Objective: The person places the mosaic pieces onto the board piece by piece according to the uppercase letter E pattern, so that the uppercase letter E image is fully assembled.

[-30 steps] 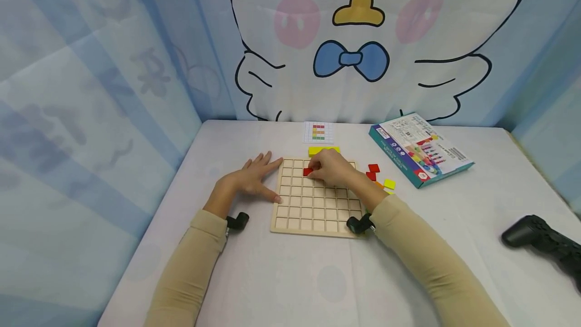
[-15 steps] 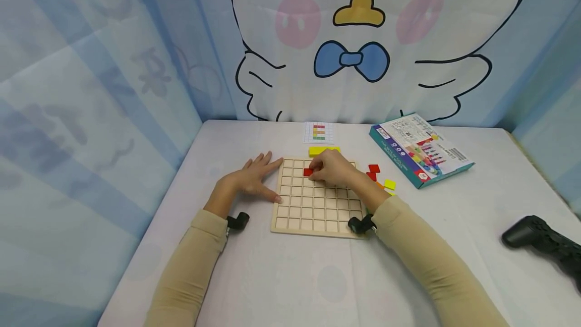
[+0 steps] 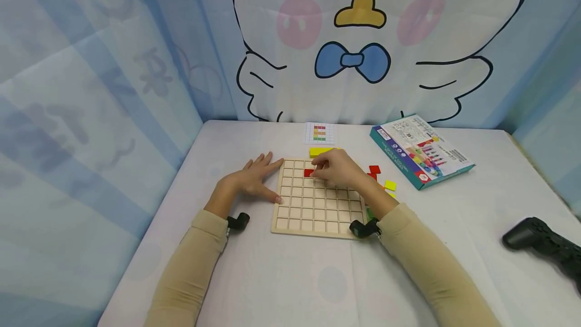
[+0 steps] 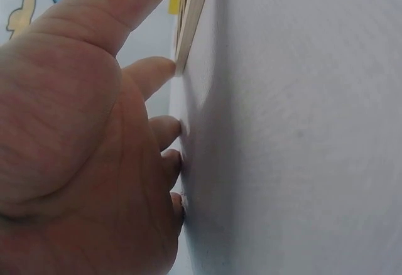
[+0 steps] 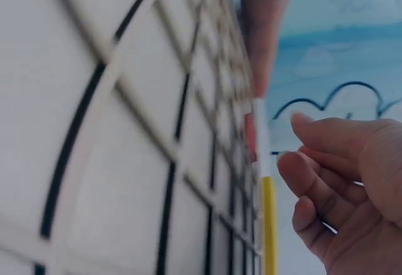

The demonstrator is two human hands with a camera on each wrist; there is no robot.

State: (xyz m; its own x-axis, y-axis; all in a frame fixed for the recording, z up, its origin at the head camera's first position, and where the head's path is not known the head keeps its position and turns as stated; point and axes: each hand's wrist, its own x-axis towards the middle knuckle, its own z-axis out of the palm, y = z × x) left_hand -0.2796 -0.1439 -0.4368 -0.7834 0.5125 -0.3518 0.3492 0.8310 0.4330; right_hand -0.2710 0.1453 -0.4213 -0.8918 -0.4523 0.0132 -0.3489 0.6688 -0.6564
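Observation:
A square wooden grid board (image 3: 295, 212) lies on the table, with one red square tile (image 3: 308, 172) in a cell of its second row from the back. My left hand (image 3: 247, 179) rests at the board's left side with fingers spread. Its thumb and index finger touch the edge, as the left wrist view also shows of the hand (image 4: 81, 130). My right hand (image 3: 340, 169) hovers just right of the red tile. In the right wrist view this hand (image 5: 352, 187) is off the board, its fingers loosely bent, thumb and index apart, with nothing visible between them.
Loose red tiles (image 3: 374, 169), yellow tiles (image 3: 390, 185) and a green piece (image 3: 370, 213) lie right of the board. Behind it are a yellow bar (image 3: 320, 152) and a pattern card (image 3: 320, 133). A box (image 3: 422, 150) and black controller (image 3: 540, 241) lie further right.
My right hand has come up off the red tile and drawn slightly right, its thumb and index now parted. The tile stays in its cell. My left hand has not moved.

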